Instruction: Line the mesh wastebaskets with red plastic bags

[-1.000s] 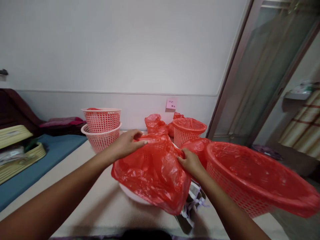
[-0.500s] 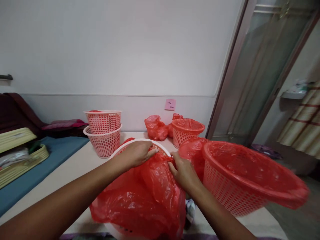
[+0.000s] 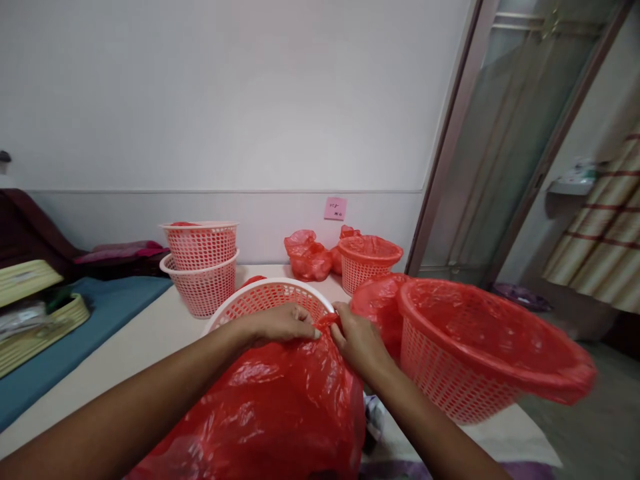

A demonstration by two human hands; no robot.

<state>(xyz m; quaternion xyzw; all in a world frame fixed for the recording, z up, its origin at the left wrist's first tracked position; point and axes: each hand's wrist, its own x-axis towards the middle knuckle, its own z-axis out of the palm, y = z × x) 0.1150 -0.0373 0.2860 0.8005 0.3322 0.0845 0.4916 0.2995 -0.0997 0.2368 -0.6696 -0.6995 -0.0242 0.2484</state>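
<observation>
A red plastic bag (image 3: pixel 270 400) spreads over the near side of a white perforated basket (image 3: pixel 270 290) right in front of me. My left hand (image 3: pixel 285 325) pinches the bag's edge above the basket opening. With fingers closed, my right hand (image 3: pixel 356 333) grips the bag at the basket's right rim. The far inner wall of the basket shows bare holes, while its near part is hidden under the bag. Just right of my right hand, a large basket (image 3: pixel 450 367) carries a red bag folded over its rim.
Two stacked baskets (image 3: pixel 200 283) stand at the back left. Crumpled red bags (image 3: pixel 307 257) and a smaller lined basket (image 3: pixel 367 267) sit by the wall, under a pink note (image 3: pixel 335 208). A yellow box (image 3: pixel 45 333) lies on blue cloth (image 3: pixel 120 300) at left.
My left hand has come off the far rim and moved down toward me, drawing the bag back, so more of the basket's inside shows. The bag bulges lower left. The view has shifted slightly right.
</observation>
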